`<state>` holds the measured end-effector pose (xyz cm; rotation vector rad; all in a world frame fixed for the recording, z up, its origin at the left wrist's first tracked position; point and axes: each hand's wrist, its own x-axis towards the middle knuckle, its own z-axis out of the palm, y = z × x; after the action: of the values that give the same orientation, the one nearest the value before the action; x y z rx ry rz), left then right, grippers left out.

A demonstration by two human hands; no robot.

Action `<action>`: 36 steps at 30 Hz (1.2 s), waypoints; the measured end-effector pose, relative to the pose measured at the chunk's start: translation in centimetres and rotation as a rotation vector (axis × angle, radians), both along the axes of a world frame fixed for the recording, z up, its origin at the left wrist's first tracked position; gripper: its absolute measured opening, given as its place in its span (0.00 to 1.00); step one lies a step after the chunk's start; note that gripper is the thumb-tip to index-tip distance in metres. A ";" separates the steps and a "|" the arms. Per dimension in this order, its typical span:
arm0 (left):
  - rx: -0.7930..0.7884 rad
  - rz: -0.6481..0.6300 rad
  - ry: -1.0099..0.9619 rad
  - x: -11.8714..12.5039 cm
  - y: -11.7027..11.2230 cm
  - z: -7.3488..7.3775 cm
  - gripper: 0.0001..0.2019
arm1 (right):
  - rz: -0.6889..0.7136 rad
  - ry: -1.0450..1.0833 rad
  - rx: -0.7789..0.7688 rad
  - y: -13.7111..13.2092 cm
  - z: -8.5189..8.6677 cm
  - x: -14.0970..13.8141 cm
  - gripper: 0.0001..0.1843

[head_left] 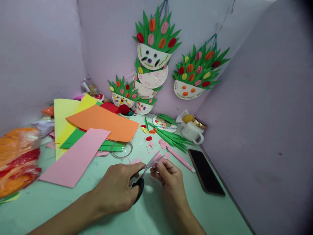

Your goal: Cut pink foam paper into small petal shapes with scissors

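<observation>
My left hand (119, 186) is closed around the black handles of a pair of scissors (139, 189), thumb and fingers in the loops. The blades point up and to the right, slightly apart, against a small pink paper piece (159, 159). That piece is pinched between the thumb and fingers of my right hand (170, 178); its exact outline is partly hidden by the fingers. Pink paper scraps (150, 148) lie on the table just beyond the blades. A pink pen (181, 158) rests to the right of them.
Coloured sheets, with an orange sheet (105, 122) and a pink sheet (75, 156) on top, lie at left beside a tape roll (121, 149). A phone (206, 171), a white mug (192, 132) and green paper leaves (171, 137) are at right. Paper flower baskets (154, 55) hang behind.
</observation>
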<state>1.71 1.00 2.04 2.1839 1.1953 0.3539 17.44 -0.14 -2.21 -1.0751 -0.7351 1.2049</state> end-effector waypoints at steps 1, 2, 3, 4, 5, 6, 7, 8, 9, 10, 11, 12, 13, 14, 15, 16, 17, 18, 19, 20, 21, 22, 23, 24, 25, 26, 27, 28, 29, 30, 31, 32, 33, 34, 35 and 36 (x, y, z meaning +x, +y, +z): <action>0.004 -0.001 -0.001 0.0 0.0 -0.1 0.12 | -0.002 0.002 -0.001 0.0 0.0 0.0 0.12; 0.008 -0.002 -0.004 0.0 0.0 -0.2 0.11 | -0.003 0.003 -0.001 0.0 0.0 0.0 0.12; 0.015 0.000 -0.011 0.0 0.0 -0.3 0.11 | -0.005 0.004 0.000 0.0 0.1 0.0 0.12; 0.026 0.008 -0.022 0.0 0.0 -0.5 0.10 | -0.007 0.007 0.002 0.0 0.2 0.0 0.12; 0.035 0.014 -0.030 0.0 0.0 -0.6 0.10 | -0.007 0.011 0.001 0.0 0.2 -0.1 0.12; 0.037 0.017 -0.034 0.1 0.1 -0.7 0.10 | -0.007 0.017 -0.001 0.1 0.3 -0.1 0.12; 0.035 0.017 -0.035 0.1 0.1 -0.7 0.10 | -0.005 0.021 -0.001 0.1 0.3 -0.1 0.12; 0.030 0.013 -0.033 0.1 0.1 -0.7 0.10 | -0.003 0.023 0.001 0.1 0.3 -0.1 0.12; 0.020 0.003 -0.026 0.1 0.2 -0.6 0.11 | -0.001 0.023 0.005 0.1 0.2 -0.1 0.12; 0.009 -0.005 -0.019 0.1 0.2 -0.4 0.11 | 0.003 0.020 0.009 0.1 0.1 -0.1 0.12; -0.001 -0.010 -0.016 0.0 0.2 -0.3 0.11 | 0.005 0.016 0.013 0.1 0.1 0.0 0.12; -0.009 -0.010 -0.017 0.0 0.2 -0.2 0.10 | 0.008 0.011 0.014 0.1 0.0 0.0 0.12; -0.016 -0.012 -0.021 -0.1 0.2 -0.1 0.10 | 0.010 0.008 0.010 0.1 0.0 0.0 0.12; -0.025 -0.016 -0.025 -0.1 0.2 -0.1 0.09 | 0.008 0.007 0.005 0.1 -0.1 0.0 0.13; -0.030 -0.017 -0.031 -0.1 0.2 -0.1 0.09 | 0.008 0.006 0.001 0.0 -0.1 0.0 0.13; -0.034 -0.019 -0.035 -0.1 0.2 -0.1 0.09 | 0.012 0.005 -0.002 0.0 -0.1 0.0 0.13; -0.039 -0.022 -0.039 -0.1 0.1 -0.1 0.09 | 0.014 0.007 -0.003 0.0 0.0 0.0 0.13; -0.040 -0.023 -0.042 -0.1 0.1 -0.1 0.10 | 0.019 0.009 -0.002 0.0 0.0 0.0 0.13; -0.042 -0.022 -0.045 -0.1 0.1 -0.2 0.10 | 0.023 0.012 -0.001 0.0 0.0 0.0 0.13; -0.045 -0.021 -0.049 -0.1 0.1 -0.2 0.10 | 0.030 0.018 0.002 0.1 0.0 0.0 0.13; -0.049 -0.022 -0.054 0.0 0.2 -0.2 0.10 | 0.033 0.028 0.003 0.1 -0.1 0.0 0.13; -0.055 -0.024 -0.060 0.0 0.2 -0.2 0.09 | 0.036 0.040 0.002 0.1 -0.1 0.0 0.12; -0.059 -0.027 -0.065 0.0 0.2 -0.3 0.09 | 0.038 0.051 0.000 0.1 -0.1 0.0 0.12; -0.063 -0.031 -0.070 0.0 0.2 -0.3 0.09 | 0.038 0.060 -0.003 0.1 -0.2 0.0 0.12; -0.066 -0.037 -0.072 0.0 0.2 -0.3 0.09 | 0.036 0.065 -0.004 0.1 -0.2 -0.1 0.12; -0.065 -0.041 -0.073 0.0 0.3 -0.4 0.09 | 0.034 0.068 -0.004 0.0 -0.2 -0.1 0.12; -0.061 -0.043 -0.073 0.0 0.3 -0.4 0.09 | 0.032 0.069 -0.002 0.0 -0.2 -0.1 0.12; -0.059 -0.045 -0.072 -0.1 0.3 -0.4 0.09 | 0.031 0.069 0.000 0.0 -0.2 -0.2 0.12; -0.056 -0.047 -0.071 -0.1 0.3 -0.4 0.09 | 0.028 0.070 0.000 0.1 -0.1 -0.2 0.12; -0.054 -0.046 -0.072 -0.1 0.3 -0.4 0.08 | 0.026 0.070 -0.003 0.1 -0.1 -0.2 0.13; -0.052 -0.046 -0.073 -0.1 0.3 -0.4 0.08 | 0.023 0.069 -0.008 0.0 -0.1 -0.2 0.13; -0.050 -0.046 -0.074 -0.1 0.3 -0.4 0.08 | 0.019 0.067 -0.012 0.0 0.0 -0.2 0.13; -0.047 -0.046 -0.075 -0.1 0.3 -0.4 0.08 | 0.019 0.064 -0.014 0.0 0.0 -0.2 0.13; -0.045 -0.046 -0.074 -0.1 0.3 -0.4 0.08 | 0.020 0.060 -0.014 0.0 0.0 -0.2 0.13; -0.044 -0.047 -0.073 -0.1 0.2 -0.4 0.08 | 0.021 0.055 -0.010 0.0 0.0 -0.2 0.13; -0.043 -0.048 -0.071 -0.1 0.2 -0.4 0.08 | 0.022 0.050 -0.005 0.0 0.0 -0.2 0.13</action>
<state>1.58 1.21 1.63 2.1414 1.1003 0.3787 17.22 -0.17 -2.23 -1.0397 -0.7073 1.2490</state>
